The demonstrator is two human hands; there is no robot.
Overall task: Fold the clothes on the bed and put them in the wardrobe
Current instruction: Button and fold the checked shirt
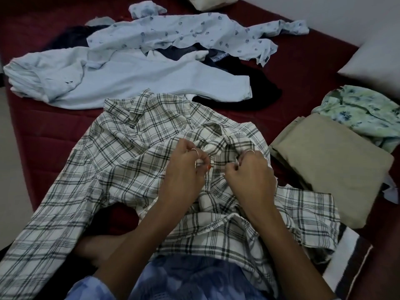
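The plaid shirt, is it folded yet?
No. The plaid shirt lies spread, a sleeve stretched out; both hands pinch its front.

Both forearms bare, no sleeves in sight. Left hand (184, 167): thin metal ring on one finger, orange-red polish on one visible nail. Right hand (249, 172): similar thin ring on one finger. Lap covered in blue garment, mottled lighter and darker patches, soft folds. Bare foot showing at lower left.

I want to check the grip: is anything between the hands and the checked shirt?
Nothing visible. The left hand and right hand both pinch the checked shirt directly with curled fingers, near its middle. No other garment lies over it there.
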